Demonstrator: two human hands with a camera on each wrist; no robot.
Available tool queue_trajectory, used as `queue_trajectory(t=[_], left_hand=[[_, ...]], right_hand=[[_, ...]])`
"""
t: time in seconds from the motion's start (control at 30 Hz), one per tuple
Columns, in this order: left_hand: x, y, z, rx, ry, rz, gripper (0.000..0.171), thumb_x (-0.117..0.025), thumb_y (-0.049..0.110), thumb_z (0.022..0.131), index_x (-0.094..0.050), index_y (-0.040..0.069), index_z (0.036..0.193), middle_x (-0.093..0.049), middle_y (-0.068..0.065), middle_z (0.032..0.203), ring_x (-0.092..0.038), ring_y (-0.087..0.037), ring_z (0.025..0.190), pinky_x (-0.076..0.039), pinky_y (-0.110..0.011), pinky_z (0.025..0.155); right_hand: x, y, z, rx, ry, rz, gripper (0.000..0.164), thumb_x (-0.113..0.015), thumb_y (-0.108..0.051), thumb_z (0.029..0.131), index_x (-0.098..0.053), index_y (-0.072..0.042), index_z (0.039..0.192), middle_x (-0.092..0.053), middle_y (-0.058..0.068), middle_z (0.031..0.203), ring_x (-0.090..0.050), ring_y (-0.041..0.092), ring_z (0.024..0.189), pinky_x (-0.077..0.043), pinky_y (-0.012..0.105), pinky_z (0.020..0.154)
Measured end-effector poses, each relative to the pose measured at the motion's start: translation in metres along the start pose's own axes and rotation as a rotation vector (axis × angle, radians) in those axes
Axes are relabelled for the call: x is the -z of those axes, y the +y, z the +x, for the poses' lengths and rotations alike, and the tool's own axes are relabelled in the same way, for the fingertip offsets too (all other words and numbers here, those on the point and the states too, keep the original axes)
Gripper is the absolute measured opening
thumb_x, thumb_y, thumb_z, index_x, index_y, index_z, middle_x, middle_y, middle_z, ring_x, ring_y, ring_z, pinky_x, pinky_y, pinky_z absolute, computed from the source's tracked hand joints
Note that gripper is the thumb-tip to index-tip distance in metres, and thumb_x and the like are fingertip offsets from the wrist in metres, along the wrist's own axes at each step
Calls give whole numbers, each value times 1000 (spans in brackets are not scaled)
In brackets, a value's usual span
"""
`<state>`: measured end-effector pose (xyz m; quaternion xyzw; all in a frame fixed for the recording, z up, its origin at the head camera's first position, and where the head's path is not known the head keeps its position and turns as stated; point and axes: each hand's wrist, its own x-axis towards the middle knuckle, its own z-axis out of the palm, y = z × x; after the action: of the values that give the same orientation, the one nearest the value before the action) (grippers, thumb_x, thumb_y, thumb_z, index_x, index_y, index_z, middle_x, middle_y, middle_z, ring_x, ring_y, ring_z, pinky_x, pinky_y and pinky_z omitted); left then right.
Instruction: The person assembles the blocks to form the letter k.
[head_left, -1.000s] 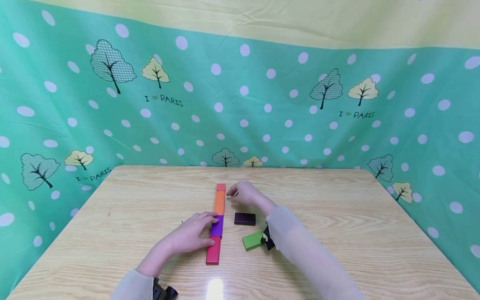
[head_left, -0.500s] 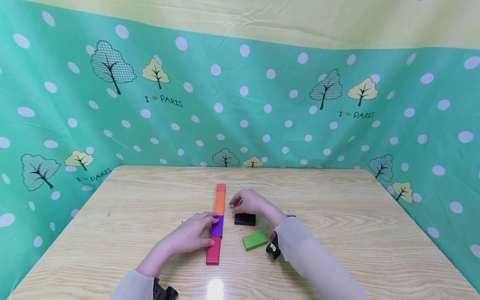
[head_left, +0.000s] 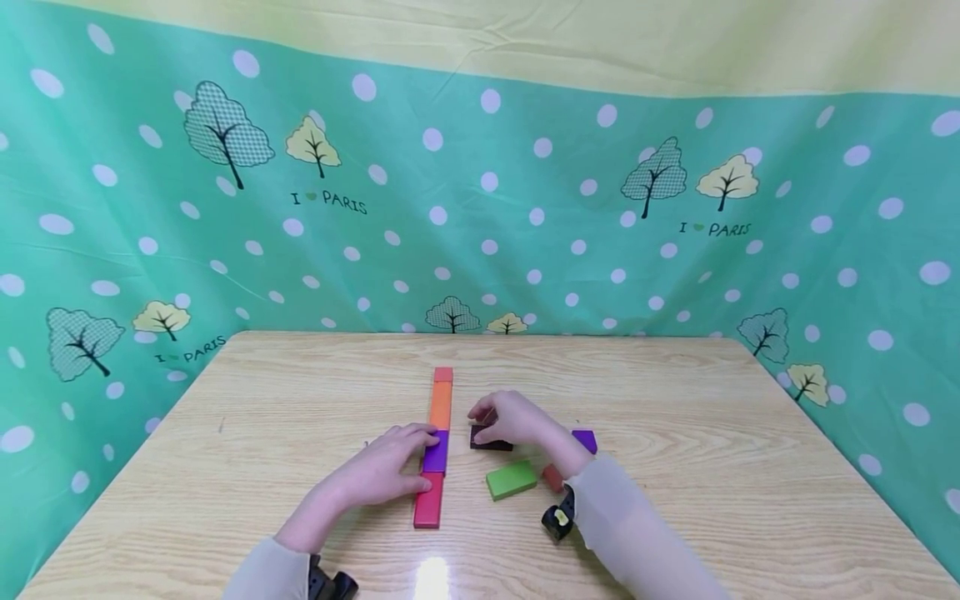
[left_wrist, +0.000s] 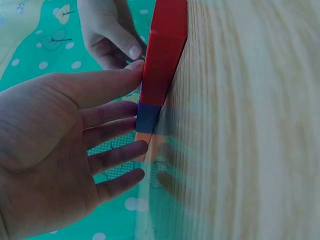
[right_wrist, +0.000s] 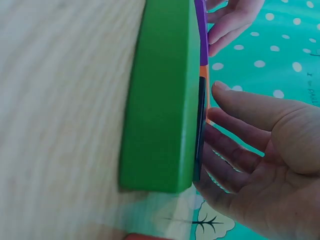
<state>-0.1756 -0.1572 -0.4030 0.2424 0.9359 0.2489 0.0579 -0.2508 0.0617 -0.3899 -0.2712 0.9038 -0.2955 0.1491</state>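
Observation:
A row of flat blocks runs away from the person: a red block (head_left: 427, 510) nearest, then a purple block (head_left: 436, 456), an orange block (head_left: 440, 405) and a coral-red one (head_left: 443, 374) at the far end. My left hand (head_left: 384, 468) rests along the row's left side, thumb on the red block and fingertips on the purple one, fingers fairly straight. Over a black block (head_left: 492, 445), my right hand (head_left: 516, 418) hovers with bent fingers spread around it. In the right wrist view, the thumb stands apart from the black block (right_wrist: 201, 125); finger contact is unclear.
A green block (head_left: 512, 481) lies just nearer than the black one. Partly covered by the right forearm are another red block (head_left: 552, 477) and a second purple block (head_left: 585, 440). Behind the wooden table (head_left: 675, 400) hangs a green dotted curtain (head_left: 517, 217).
My right hand has come back from beside the orange block, toward the person and slightly right, to the black block. The red and purple blocks by the forearm came into view. The left hand stayed put.

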Motion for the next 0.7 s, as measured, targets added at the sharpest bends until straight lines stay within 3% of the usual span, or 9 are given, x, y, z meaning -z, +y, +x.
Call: queue_trajectory(t=[0.7], left_hand=[[-1, 0, 1, -4, -4, -6, 52, -69, 25, 79, -52, 3, 123, -44, -11, 135, -40, -33, 125, -35, -48, 102]], right_hand=[[-7, 7, -23, -31, 132, 6, 26, -70, -7, 77, -67, -8, 103, -61, 5, 99, -57, 21, 95, -47, 38, 86]])
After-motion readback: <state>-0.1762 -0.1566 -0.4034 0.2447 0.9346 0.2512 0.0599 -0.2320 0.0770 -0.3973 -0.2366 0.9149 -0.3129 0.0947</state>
